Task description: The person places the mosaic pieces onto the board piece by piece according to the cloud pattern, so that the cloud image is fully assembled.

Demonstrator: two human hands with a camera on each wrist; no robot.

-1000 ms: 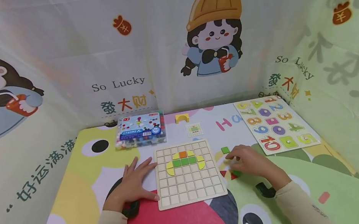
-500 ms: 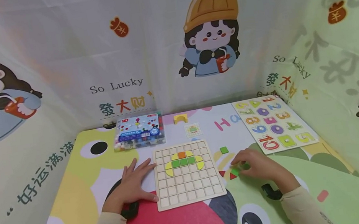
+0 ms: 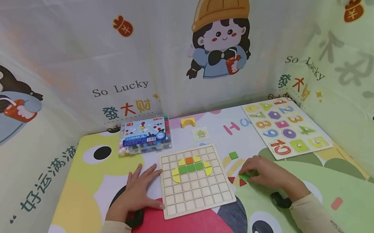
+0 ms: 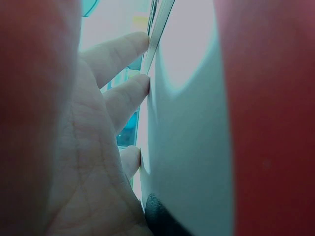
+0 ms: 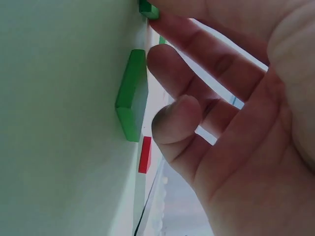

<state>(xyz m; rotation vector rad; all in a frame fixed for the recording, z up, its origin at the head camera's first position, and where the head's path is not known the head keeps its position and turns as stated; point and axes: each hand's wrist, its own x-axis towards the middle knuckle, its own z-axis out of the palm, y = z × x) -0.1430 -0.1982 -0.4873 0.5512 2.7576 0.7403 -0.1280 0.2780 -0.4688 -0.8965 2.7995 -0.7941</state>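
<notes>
My right hand (image 3: 267, 174) rests on the table mat (image 3: 326, 176) just right of the wooden grid board (image 3: 197, 195), fingers loosely bent over a green block (image 3: 244, 177). In the right wrist view that green block (image 5: 132, 96) lies flat on the mat with my curled fingertips (image 5: 174, 118) beside it and apart from it, and another finger presses a second small green piece (image 5: 147, 10) at the top edge; I cannot tell whether I truly grip either one. A red piece (image 5: 144, 155) lies just beyond the green block. My left hand (image 3: 136, 192) lies flat, fingers straight and spread, its fingertips (image 4: 135, 46) touching the board's left edge. A separate green square (image 3: 233, 155) sits on the mat above my right hand.
</notes>
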